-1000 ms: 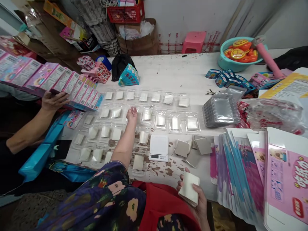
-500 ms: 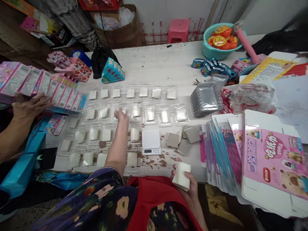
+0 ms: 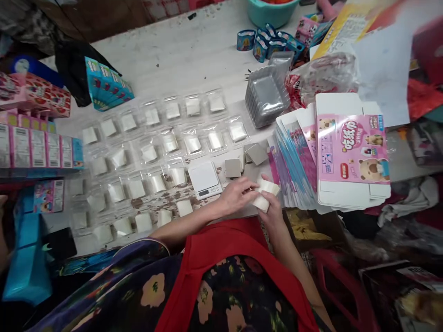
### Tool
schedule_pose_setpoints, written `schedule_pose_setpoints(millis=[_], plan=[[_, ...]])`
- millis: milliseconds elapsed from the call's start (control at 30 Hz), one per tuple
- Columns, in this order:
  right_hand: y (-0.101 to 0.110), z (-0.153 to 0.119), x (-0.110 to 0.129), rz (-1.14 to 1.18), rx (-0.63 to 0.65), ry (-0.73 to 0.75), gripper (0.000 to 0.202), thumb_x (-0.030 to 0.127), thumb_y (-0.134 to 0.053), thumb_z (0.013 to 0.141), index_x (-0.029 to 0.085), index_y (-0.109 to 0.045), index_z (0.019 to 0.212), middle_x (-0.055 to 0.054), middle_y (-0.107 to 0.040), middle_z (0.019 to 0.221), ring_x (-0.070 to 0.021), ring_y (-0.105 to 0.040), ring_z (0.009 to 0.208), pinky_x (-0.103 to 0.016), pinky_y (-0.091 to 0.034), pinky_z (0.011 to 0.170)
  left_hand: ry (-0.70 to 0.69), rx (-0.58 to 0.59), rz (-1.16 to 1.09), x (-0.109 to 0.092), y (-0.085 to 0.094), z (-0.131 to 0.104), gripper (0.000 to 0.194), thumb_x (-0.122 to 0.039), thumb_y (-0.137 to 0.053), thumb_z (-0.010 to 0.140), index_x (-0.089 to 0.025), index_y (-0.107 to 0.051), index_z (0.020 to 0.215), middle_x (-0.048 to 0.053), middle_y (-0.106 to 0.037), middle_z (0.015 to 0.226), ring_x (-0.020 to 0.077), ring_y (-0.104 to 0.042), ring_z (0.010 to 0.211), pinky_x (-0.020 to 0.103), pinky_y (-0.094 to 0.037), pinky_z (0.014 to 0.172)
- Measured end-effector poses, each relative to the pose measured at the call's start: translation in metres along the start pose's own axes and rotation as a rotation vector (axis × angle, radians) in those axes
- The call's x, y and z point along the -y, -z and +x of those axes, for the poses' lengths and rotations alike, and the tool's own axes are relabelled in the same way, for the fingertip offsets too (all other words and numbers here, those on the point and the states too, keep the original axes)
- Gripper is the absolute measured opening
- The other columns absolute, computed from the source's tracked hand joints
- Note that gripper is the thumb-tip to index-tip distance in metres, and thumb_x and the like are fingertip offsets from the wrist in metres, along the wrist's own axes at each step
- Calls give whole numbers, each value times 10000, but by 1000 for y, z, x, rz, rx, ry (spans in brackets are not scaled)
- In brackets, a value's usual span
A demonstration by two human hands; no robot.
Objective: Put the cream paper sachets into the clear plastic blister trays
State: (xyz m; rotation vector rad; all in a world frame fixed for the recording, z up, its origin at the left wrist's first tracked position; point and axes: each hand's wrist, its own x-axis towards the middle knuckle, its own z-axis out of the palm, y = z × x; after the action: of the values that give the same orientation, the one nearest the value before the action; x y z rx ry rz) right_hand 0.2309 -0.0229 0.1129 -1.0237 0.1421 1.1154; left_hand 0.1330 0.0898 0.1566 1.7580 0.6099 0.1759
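Observation:
My right hand (image 3: 273,210) holds a small stack of white paper sheets (image 3: 265,192) at the table's near edge. My left hand (image 3: 237,194) has come across and its fingers rest on the top of that stack. Just behind my hands stands a small white scale (image 3: 205,179), with grey card squares (image 3: 232,168) beside it. Rows of clear plastic trays with white sheets in them (image 3: 149,153) cover the table to the left.
A pile of flat pink and blue cartons (image 3: 332,157) lies right of my hands. A stack of clear empty trays (image 3: 265,94) sits behind it. Pink boxes (image 3: 38,147) line the left side, blue packs (image 3: 105,87) stand far left, a teal bowl (image 3: 272,9) at the back.
My left hand pulled back from the tray rows and now touches the sheet stack in my right hand. The view swung down and right. The other person's hand at the left is gone from view.

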Motion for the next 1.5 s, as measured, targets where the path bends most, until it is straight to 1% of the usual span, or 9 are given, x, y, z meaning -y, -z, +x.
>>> schedule_pose_setpoints(millis=[133,333,467,633,767,1033,1167,1300,1500], plan=[[-2,-15,-12,-110,13,40,668,213,-703,682,274,-452,1298,8,-678,893,-177,-667,797,-372,-540,772,71,49,25,11,-11,-18,317,-423,-628,797,-232,-657,1048,37,-615,936,139,-581,806,251,-475,731],[7,-36,-33,-201,-46,-129,604,265,-771,642,246,-505,1184,15,-677,852,-162,-665,732,-323,-548,692,205,94,52,29,-22,-44,383,-406,-704,701,-190,-638,1010,44,-630,956,150,-584,793,259,-467,716],[9,-38,-43,-215,8,-184,528,291,-787,648,252,-557,1122,12,-679,878,-160,-659,754,-315,-552,712,269,82,4,34,-18,-58,351,-339,-668,698,-184,-634,1010,38,-643,978,145,-596,800,248,-465,736],[5,-35,-48,-289,75,-230,643,260,-834,582,279,-548,1158,6,-691,897,-188,-667,789,-327,-548,731,321,68,-165,47,-6,-71,318,-286,-630,687,-144,-645,972,29,-648,904,145,-592,809,234,-454,730],[1,-37,-47,-341,58,-176,677,241,-848,554,279,-539,1155,20,-684,856,-175,-644,754,-311,-541,689,323,112,-291,55,-2,-73,195,-284,-611,708,-138,-663,827,-14,-613,739,110,-544,698,215,-417,659],[-2,-42,-42,-284,69,-156,664,254,-832,571,281,-529,1161,24,-664,872,-163,-630,754,-292,-533,679,405,137,-495,47,2,-64,226,-340,-643,695,-116,-657,678,-38,-502,571,72,-422,560,208,-312,544],[0,-42,-40,-269,118,-160,689,234,-833,554,283,-519,1166,19,-664,878,-169,-633,762,-305,-544,691,463,124,-513,44,0,-61,207,-321,-656,666,-114,-649,660,-43,-483,540,70,-413,536,211,-313,531],[4,-41,-38,-285,170,-167,710,216,-816,555,290,-508,1190,11,-671,900,-186,-642,787,-334,-554,714,453,98,-522,47,-4,-59,210,-326,-664,648,-120,-629,659,-46,-489,551,64,-408,531,207,-306,524],[10,-38,-45,-281,125,-109,600,234,-758,597,277,-535,1152,-7,-667,978,-205,-637,863,-337,-544,737,433,18,-604,50,-8,-64,225,-339,-657,658,-130,-571,660,-55,-447,554,55,-387,523,198,-285,511]])
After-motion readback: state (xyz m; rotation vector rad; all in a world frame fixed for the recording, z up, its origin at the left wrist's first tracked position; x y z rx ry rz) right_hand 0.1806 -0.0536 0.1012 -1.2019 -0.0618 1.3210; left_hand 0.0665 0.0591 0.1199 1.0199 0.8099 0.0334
